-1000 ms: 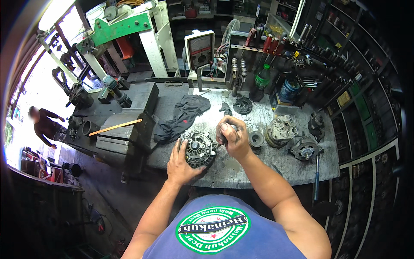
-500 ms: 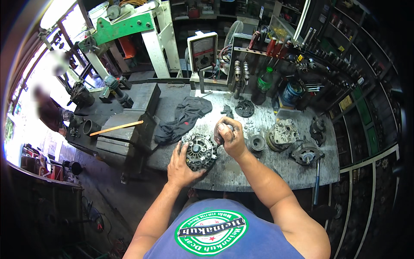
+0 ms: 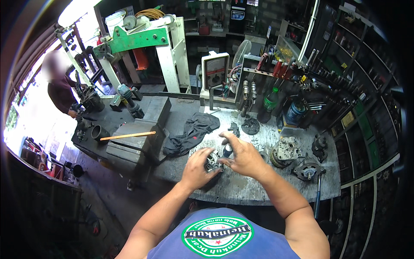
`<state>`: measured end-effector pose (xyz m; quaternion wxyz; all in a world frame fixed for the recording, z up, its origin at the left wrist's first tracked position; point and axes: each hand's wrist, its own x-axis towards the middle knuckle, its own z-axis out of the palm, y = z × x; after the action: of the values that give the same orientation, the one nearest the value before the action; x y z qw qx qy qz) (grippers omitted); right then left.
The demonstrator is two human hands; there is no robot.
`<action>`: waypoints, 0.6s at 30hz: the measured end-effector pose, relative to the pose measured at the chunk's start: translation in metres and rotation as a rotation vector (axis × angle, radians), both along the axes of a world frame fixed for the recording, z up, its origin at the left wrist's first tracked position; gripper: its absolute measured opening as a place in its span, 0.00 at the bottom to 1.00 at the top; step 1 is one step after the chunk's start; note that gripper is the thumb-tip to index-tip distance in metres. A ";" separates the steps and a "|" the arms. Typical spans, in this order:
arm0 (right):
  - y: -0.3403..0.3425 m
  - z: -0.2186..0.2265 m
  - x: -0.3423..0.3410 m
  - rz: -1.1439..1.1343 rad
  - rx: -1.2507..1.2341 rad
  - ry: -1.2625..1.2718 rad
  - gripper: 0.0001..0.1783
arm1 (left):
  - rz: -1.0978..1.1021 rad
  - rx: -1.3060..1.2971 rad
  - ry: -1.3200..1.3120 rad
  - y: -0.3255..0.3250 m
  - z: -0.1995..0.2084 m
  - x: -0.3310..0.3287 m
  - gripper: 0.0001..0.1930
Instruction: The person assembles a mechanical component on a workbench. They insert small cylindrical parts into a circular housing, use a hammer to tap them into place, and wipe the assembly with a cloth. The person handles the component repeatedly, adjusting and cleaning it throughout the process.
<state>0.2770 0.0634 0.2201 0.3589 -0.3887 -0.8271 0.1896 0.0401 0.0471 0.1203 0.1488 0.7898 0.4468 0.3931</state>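
Note:
On the bench in front of me, a metal alternator (image 3: 212, 160) is partly covered by both hands. My left hand (image 3: 196, 170) wraps its left side, thumb along the near edge and fingers over the top. My right hand (image 3: 246, 159) is at its right, with thumb and fingers curved around the dark handle of what looks like a screwdriver (image 3: 227, 150). The tool's tip is hidden, so its contact with the alternator cannot be seen. Just right of my right hand, a round pulley (image 3: 264, 156) is mostly covered.
A dark cloth (image 3: 192, 134) lies behind the alternator. To the right are an alternator housing (image 3: 285, 151) and another flanged part (image 3: 307, 169). A bench vise (image 3: 129, 149) with an orange strip (image 3: 127, 135) stands left. At far left is a person (image 3: 62, 93).
My right hand has gone from a tight fist to a looser curl with thumb and fingers apart around the handle. Both hands have drawn closer together. The whole view has shifted slightly.

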 end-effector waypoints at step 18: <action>0.012 0.063 -0.003 -0.104 -0.079 -0.723 0.20 | -0.357 -0.303 -0.088 0.053 0.034 0.027 0.24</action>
<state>0.2739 0.0755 0.2834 0.0370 -0.4855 -0.8718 0.0531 0.0668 0.1004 0.1544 0.3523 0.8070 0.3469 0.3229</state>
